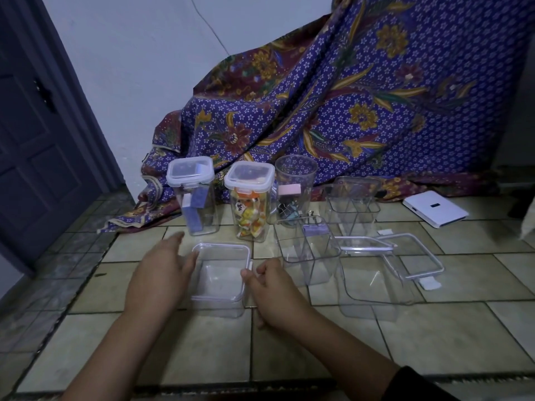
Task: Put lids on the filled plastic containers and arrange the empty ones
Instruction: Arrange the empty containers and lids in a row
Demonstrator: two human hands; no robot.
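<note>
Empty square container at centre, lidless, on tile floor. Left hand spread against its 9 o'clock wall; right hand pinching 3 o'clock rim. At 12 o'clock: two lidded jars, blue blocks, sweets. Empty containers crowd 3 o'clock; bare tiles at 6 o'clock.

Bare tile floor near; lidded jars block behind, empty containers crowd right.
</note>
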